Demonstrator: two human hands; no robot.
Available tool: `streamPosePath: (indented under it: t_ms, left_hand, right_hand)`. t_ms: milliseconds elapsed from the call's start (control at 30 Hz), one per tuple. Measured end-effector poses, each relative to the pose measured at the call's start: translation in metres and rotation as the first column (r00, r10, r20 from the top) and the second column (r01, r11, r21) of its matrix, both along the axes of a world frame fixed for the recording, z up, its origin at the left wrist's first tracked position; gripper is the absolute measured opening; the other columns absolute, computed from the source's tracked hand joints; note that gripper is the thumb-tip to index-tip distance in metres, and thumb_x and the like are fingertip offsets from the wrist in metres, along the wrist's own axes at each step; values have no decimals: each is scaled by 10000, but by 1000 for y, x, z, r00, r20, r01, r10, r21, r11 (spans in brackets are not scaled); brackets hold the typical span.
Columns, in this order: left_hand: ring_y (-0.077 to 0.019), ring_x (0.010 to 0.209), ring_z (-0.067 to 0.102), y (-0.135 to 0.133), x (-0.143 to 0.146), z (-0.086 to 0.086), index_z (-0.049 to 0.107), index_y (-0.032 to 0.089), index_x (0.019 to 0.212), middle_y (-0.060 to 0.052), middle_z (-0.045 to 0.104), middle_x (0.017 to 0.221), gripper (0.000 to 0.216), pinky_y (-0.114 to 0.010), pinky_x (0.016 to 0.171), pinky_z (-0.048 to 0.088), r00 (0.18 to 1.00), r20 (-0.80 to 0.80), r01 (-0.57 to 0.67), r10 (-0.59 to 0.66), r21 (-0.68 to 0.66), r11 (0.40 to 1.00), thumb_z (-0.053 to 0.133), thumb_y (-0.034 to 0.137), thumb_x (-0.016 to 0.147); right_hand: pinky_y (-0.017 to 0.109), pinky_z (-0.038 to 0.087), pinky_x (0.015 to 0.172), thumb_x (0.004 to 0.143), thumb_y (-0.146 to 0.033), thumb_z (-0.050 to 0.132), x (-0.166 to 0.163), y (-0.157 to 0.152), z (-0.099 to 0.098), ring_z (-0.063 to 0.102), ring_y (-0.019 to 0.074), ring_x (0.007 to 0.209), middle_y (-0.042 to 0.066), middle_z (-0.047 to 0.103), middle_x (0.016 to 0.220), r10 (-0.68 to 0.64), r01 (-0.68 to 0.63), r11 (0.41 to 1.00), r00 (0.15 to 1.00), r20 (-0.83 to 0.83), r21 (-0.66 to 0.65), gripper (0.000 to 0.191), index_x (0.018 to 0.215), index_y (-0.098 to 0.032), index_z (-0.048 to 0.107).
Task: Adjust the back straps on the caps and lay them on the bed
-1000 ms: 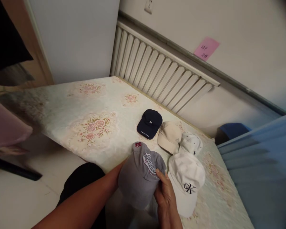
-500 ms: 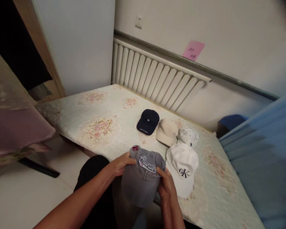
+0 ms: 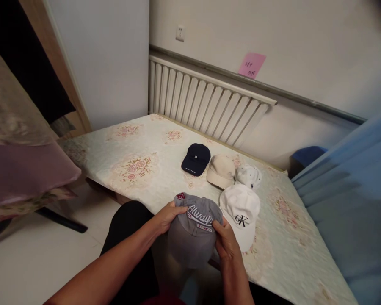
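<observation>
both hands hold the grey cap [image 3: 193,228] at the near edge of the bed [image 3: 139,148], just this side of the white cap [image 3: 239,212] and touching or almost touching it. the left hand [image 3: 167,217] grips the cap's left side, with the thumb on top by the red patch and the other fingers hidden under it. the right hand [image 3: 227,243] grips the right side, with the thumb pressed on the top near the stitched word and the other fingers tucked under the cloth. so both hands are closed on the cap, pinching it between thumb and fingers.

the cap looks light and soft. its round top would likely squash if squeezed hard. the brim, which points toward the person, looks stiffer and would likely keep its shape. the cloth does not look slippery, so a gentle grip should do. good places to hold it are the two sides, as now, or the brim.

beyond the white cap lie a tan cap [image 3: 220,170], a small white cap [image 3: 249,176] and a navy cap [image 3: 195,157], farther from the grey cap, toward the radiator [image 3: 203,101].
</observation>
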State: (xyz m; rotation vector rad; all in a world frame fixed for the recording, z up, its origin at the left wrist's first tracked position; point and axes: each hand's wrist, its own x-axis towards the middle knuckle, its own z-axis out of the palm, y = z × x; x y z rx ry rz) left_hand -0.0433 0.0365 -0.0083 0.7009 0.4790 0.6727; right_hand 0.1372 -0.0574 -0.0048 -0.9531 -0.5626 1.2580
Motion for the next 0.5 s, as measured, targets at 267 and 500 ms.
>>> streamPosePath:
  t_ms: [267,500]
  left_hand:
    - [-260,789,679,-6,0,0,664,109,1066,-148,722,910,448,-404,822,485,1000,25,-2,2,6,1000,761,227,646]
    - [-274,771,684,-5,-5,-9,669,112,1056,-152,726,886,440,-434,837,474,999,47,-1,5,-93,996,764,222,641]
  right_hand:
    - [428,499,854,556,-191,797,2,-2,-3,684,257,851,46,743,916,-113,111,992,993,-35,-60,520,1058,-211,664]
    - [428,499,860,545,-176,798,-1,0,-4,686,253,839,46,743,922,-101,94,992,990,-94,-80,503,1030,-202,671]
